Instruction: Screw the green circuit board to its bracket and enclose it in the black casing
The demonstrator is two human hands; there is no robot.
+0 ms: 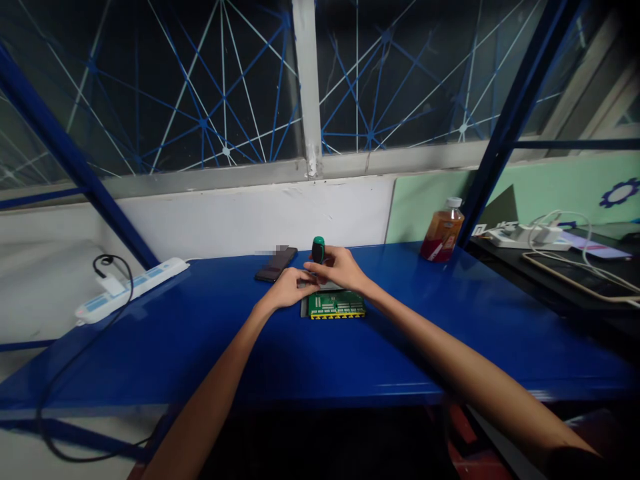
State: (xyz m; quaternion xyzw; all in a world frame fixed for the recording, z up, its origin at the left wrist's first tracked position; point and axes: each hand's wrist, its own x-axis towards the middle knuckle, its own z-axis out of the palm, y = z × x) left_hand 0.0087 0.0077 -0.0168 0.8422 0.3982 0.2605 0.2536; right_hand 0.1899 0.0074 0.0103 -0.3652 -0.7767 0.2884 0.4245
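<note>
Upright above the circuit board stands a screwdriver (318,249) with a black and green handle. The fingers of my right hand (345,268) are closed around it, and its tip is hidden behind my hands. My left hand (289,288) is beside it, with fingertips drawn together at the board's far left side. What those fingertips pinch, if anything, is too small to make out. The green circuit board (337,304) has a row of yellow connectors along its near edge. Part of a grey plate shows under and behind the board.
A dark phone (277,264) lies behind my left hand on the blue table (200,347). A drink bottle (443,230) stands at the back right. On the left is a white power strip (133,290) with a black cable. Blue metal posts rise on both sides.
</note>
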